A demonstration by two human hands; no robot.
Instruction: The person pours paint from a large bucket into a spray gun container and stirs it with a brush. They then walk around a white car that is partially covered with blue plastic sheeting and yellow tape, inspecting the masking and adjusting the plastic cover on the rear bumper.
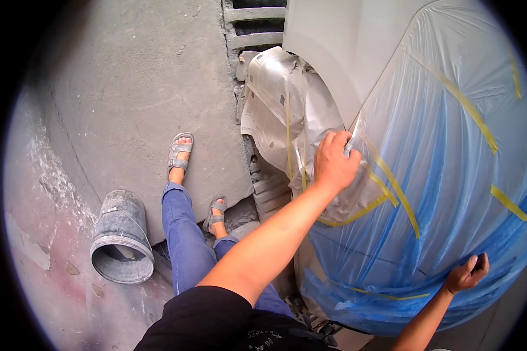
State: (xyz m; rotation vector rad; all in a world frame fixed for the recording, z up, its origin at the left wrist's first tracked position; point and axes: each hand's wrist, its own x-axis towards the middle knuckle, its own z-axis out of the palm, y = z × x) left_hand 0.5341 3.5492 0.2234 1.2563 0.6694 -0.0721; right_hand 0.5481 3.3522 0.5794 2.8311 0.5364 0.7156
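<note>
My left hand [336, 162] reaches forward to the lower corner of a pale grey car body panel [345, 52]. Its fingers are curled closed around a small greyish piece [349, 147], mostly hidden, whose kind I cannot make out. Just beside this hand, crumpled masking paper [275, 111] bulges out over a rounded part, held by strips of yellow tape [405, 205]. Clear-blue plastic film [451, 169] drapes the car's rounded end. Over that film, at the lower right, hovers or rests my right hand [467, 274], fingers loosely bent and apart, with nothing seen in them.
A dirty grey bucket [123, 234] lies tipped on its side at the left. My sandalled feet [181, 152] stand on a rough concrete slab [140, 76] with a broken edge. Along that edge runs a slotted drain grate [257, 26] with gaps.
</note>
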